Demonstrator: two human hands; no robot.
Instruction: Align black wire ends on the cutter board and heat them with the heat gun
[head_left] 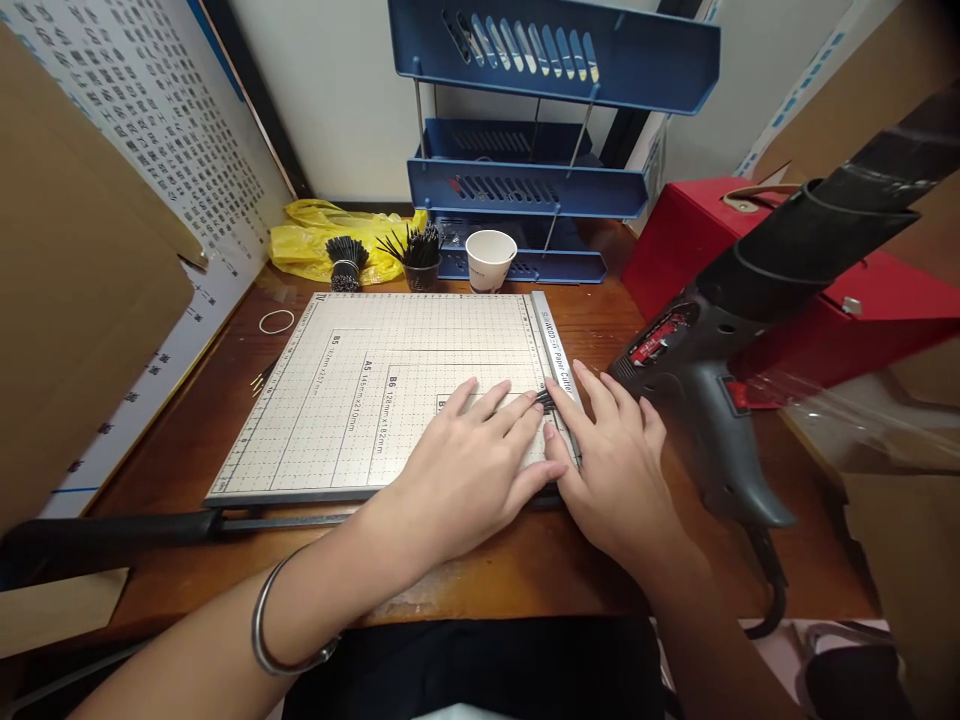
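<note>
My left hand (pixel 480 465) lies palm down on the gridded board of a paper cutter (pixel 330 400), fingers stretched and spread. Its fingertips touch a few thin black strands (pixel 545 400) near the board's right edge; whatever lies under the palm is hidden. From the other side my right hand (pixel 611 460) rests over the cutter's edge strip (pixel 551 335), fingers apart. Its index fingertip is at the same strands, and its thumb tip is close to the left thumb. The cutter's black handle (pixel 150 528) lies low along the near side.
Behind the board stand a tied black bundle (pixel 346 265), a cup of black strands (pixel 422 262), a paper cup (pixel 491 258), a yellow bag (pixel 300 240) and a blue rack (pixel 525 185). A heat gun (pixel 720 380) and red box (pixel 675 230) are right; a rubber band (pixel 277 321) lies left.
</note>
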